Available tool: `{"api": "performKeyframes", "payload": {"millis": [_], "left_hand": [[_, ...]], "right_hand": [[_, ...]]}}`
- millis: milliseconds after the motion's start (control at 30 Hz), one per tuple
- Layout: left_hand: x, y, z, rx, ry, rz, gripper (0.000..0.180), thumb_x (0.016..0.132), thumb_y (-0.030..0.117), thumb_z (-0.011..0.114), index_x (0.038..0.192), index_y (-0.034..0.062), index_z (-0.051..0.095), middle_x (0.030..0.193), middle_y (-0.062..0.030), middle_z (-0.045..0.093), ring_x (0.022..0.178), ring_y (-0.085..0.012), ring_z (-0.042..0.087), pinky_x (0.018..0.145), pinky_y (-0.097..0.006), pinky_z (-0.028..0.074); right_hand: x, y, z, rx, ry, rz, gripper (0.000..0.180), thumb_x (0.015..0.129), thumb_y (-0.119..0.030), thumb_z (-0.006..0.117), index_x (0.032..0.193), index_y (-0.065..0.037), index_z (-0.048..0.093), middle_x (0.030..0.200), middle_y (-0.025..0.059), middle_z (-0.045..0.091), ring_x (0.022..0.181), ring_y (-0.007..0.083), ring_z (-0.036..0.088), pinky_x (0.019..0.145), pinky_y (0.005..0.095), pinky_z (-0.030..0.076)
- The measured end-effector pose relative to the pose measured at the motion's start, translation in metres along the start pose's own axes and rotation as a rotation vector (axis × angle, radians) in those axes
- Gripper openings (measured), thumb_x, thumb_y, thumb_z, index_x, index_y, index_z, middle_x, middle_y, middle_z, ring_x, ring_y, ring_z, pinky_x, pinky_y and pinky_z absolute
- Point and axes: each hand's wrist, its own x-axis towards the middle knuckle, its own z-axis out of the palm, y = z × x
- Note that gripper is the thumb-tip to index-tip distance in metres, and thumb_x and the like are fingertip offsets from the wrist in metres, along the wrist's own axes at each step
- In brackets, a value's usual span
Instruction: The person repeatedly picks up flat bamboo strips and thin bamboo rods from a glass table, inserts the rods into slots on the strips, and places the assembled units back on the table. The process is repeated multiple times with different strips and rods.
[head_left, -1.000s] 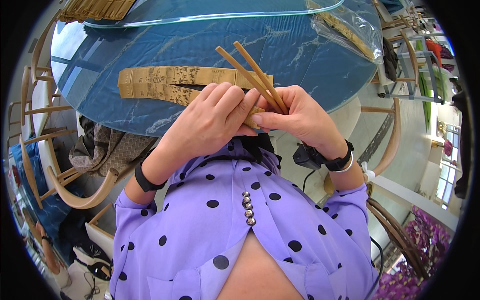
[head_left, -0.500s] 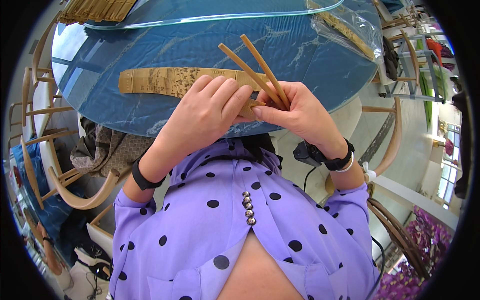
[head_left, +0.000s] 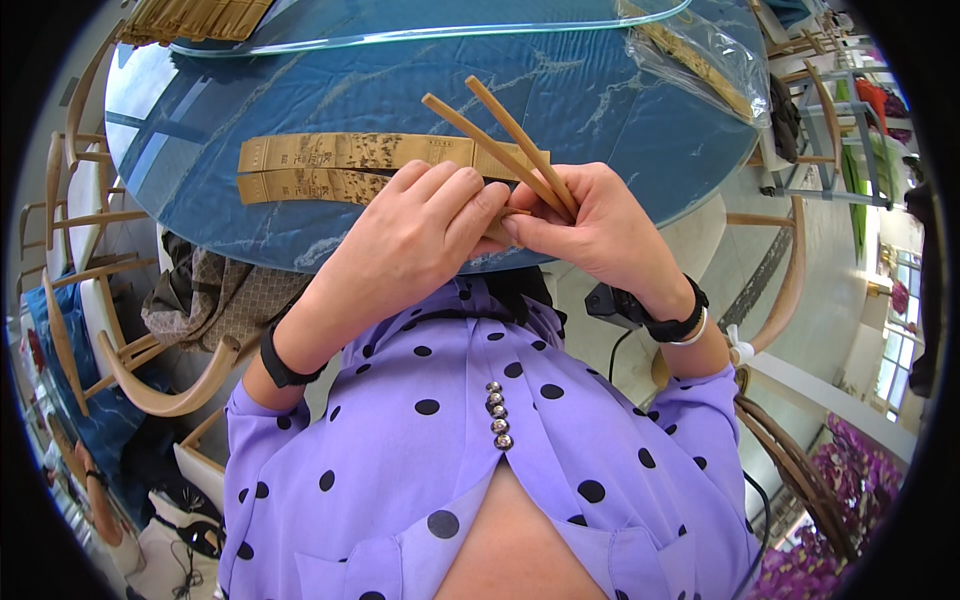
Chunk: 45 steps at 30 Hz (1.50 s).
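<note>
Two wooden chopsticks slant up and to the left from my right hand, which is closed round their lower ends. My left hand is closed on a brown paper chopstick sleeve with dark print. That sleeve sticks out to the left of my fingers, and its other end shows between my two hands, by my right thumb. Just beyond it, a second brown printed sleeve lies flat on the blue table. My fingers hide the middle of the held sleeve.
A stack of brown sleeves sits at the far left. Behind the work runs a clear glass edge. A clear plastic bag with sleeves lies at the far right. Wooden chairs and a patterned bag stand beside the table.
The held sleeve has swung nearer to me at its left end, so both sleeves now show separately. The chopstick tips have shifted slightly left.
</note>
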Motion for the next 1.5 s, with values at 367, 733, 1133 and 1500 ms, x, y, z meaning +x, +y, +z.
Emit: {"api": "performKeyframes", "payload": {"millis": [367,733,1133,1500], "left_hand": [[-0.005,-0.013,-0.010,0.072,0.066,-0.060,0.047,0.085,0.023,0.074,0.119,-0.0030,0.056,0.103,-0.0131,0.056,0.098,-0.0302,0.059,0.088,-0.042,0.050],[-0.003,-0.012,-0.011,-0.056,-0.003,-0.200,0.052,0.081,0.014,0.078,0.126,0.0037,0.054,0.107,-0.0129,0.056,0.102,-0.0336,0.059,0.090,-0.044,0.051],[0.000,-0.007,-0.008,-0.138,-0.070,-0.175,0.045,0.084,0.018,0.075,0.122,0.0024,0.056,0.113,-0.0145,0.054,0.109,-0.0345,0.057,0.094,-0.043,0.048],[0.004,-0.022,-0.013,-0.416,-0.004,-0.371,0.013,0.095,0.012,0.063,0.094,-0.0010,0.062,0.086,-0.0137,0.060,0.081,-0.0359,0.061,0.072,-0.043,0.049]], "right_hand": [[-0.036,-0.024,-0.020,-0.843,0.379,-0.452,0.032,0.090,-0.032,0.074,0.092,-0.002,0.067,0.067,0.0069,0.054,0.057,0.0224,0.052,0.051,0.0336,0.040],[-0.043,-0.023,-0.018,-1.100,0.410,-0.481,0.026,0.086,-0.030,0.077,0.088,-0.005,0.071,0.065,0.0062,0.056,0.055,0.0241,0.055,0.049,0.0358,0.041],[-0.021,-0.015,-0.023,-1.068,0.250,-0.523,0.027,0.088,-0.030,0.075,0.088,-0.003,0.070,0.066,0.0085,0.058,0.056,0.0254,0.057,0.051,0.0360,0.042],[-0.023,-0.011,-0.012,-1.121,0.340,-0.508,0.028,0.084,-0.031,0.078,0.088,-0.004,0.070,0.066,0.0076,0.055,0.056,0.0240,0.055,0.050,0.0356,0.041]]}}
